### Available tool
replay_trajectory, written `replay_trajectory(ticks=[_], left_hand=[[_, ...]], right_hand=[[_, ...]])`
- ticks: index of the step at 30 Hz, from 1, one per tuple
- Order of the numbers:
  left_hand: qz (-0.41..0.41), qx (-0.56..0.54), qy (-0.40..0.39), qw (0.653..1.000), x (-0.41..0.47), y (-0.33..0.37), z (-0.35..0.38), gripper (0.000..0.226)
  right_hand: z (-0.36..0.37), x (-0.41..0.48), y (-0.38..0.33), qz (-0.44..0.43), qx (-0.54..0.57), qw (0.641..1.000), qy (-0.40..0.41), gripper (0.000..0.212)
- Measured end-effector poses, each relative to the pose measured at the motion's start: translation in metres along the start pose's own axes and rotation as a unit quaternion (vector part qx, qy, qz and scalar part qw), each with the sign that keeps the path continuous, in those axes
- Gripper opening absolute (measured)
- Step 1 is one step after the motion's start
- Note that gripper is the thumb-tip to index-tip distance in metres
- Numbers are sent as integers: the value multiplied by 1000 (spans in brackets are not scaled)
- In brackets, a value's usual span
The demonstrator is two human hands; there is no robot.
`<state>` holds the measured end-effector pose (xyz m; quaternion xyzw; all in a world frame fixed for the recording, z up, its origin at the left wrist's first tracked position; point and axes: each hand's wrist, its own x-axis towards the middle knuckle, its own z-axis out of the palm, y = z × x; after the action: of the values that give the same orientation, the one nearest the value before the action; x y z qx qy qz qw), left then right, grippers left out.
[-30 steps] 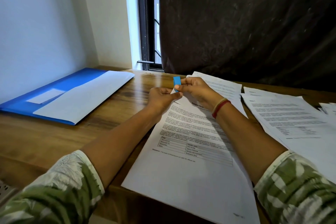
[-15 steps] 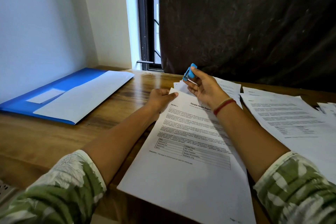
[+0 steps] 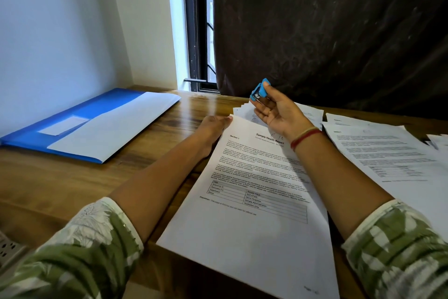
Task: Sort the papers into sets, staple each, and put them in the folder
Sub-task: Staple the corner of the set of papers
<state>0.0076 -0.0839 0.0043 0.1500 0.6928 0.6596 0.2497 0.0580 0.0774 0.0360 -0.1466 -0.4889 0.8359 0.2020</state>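
A set of printed papers [image 3: 254, 201] headed "Sample Health Report" lies in front of me on the wooden desk. My left hand [image 3: 213, 126] grips its top left corner. My right hand [image 3: 276, 112] is raised just above the far edge of the set and pinches a small blue stapler [image 3: 258, 90] between thumb and fingers. The blue folder [image 3: 36, 138] lies at the left near the wall, with a white sheet [image 3: 116, 129] on it.
More printed sheets [image 3: 392, 160] are spread at the right, and others [image 3: 310, 114] lie behind the set under my right hand. A dark curtain [image 3: 339, 32] hangs behind the desk, beside a window [image 3: 198, 32]. Bare wood [image 3: 60, 189] shows at the front left.
My right hand lifted the blue stapler off the top left corner of the set and turned palm up. My left hand stayed on that corner.
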Motion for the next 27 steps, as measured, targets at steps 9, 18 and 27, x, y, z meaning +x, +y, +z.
replay_trajectory(ticks=[9, 18, 27], left_hand=[[17, 3, 7, 1000, -4, 0, 1, 20], [43, -29, 12, 999, -10, 0, 4, 20], [43, -25, 28, 998, -11, 1, 6, 18]], right_hand=[[6, -2, 1, 35, 40, 998, -34, 26], [8, -3, 2, 44, 20, 998, -26, 34], [10, -2, 2, 14, -50, 999, 5, 15]])
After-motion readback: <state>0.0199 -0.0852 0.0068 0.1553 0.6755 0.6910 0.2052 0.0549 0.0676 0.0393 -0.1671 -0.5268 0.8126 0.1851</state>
